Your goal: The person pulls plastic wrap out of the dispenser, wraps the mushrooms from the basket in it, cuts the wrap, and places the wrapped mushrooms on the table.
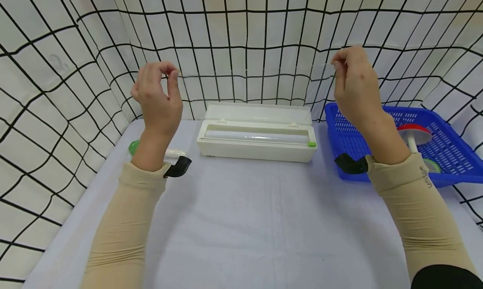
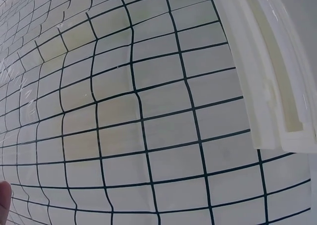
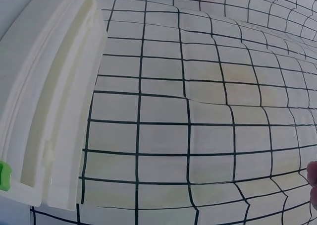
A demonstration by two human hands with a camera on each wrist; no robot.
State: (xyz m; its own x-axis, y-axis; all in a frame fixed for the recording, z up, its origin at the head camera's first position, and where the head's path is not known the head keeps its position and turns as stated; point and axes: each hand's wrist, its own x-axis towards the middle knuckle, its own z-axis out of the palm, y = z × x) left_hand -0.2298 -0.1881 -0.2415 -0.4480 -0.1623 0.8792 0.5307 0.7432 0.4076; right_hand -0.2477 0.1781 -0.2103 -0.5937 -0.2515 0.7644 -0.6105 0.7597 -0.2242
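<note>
A sheet of clear cling film point(image 1: 318, 80) hangs in the air between the two raised hands; most of it is hard to make out against the grid backdrop. My left hand point(image 1: 158, 90) pinches its left edge between thumb and forefinger. At the other side my right hand point(image 1: 356, 81) pinches the right edge the same way. Below and between them, a white cling film dispenser point(image 1: 256, 150) stands on the table with its lid point(image 1: 258, 113) raised. Inside lies a film roll point(image 1: 256, 136), and a green slide cutter point(image 1: 312, 144) sits at the right end.
To the right stands a blue basket point(image 1: 458, 142), holding a red-and-white object with a stem point(image 1: 414, 134) and a green-rimmed round item point(image 1: 432, 165). A green item point(image 1: 133, 147) lies partly behind the left wrist. Black-gridded white cloth point(image 1: 226, 37) encloses the white table point(image 1: 245, 222).
</note>
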